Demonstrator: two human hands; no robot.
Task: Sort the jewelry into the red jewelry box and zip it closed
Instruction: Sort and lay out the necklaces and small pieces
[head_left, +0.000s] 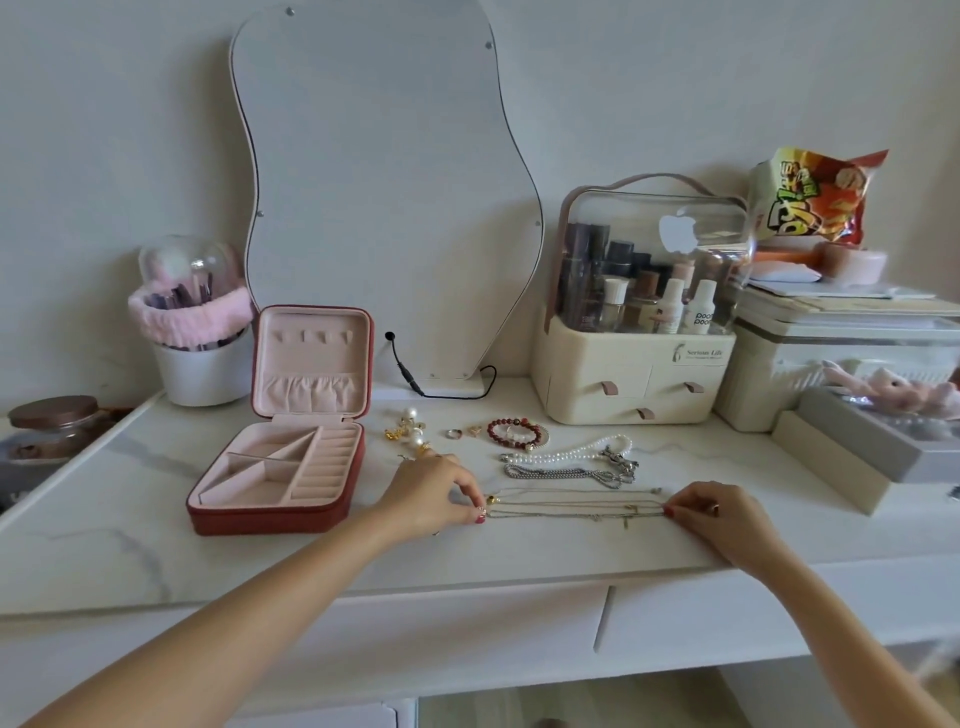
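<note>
The red jewelry box is lying open on the worktop at your left, lid upright. Just beside it, your left hand is pinching one end of the thin chain necklaces with its fingers. Your right hand is pinching the other end. Behind them, a silver chain, pearl necklace and red bead bracelet are lying.

Both bare arms extended forward; left hand and right hand palm-down, fingertips pinched, well apart.
</note>
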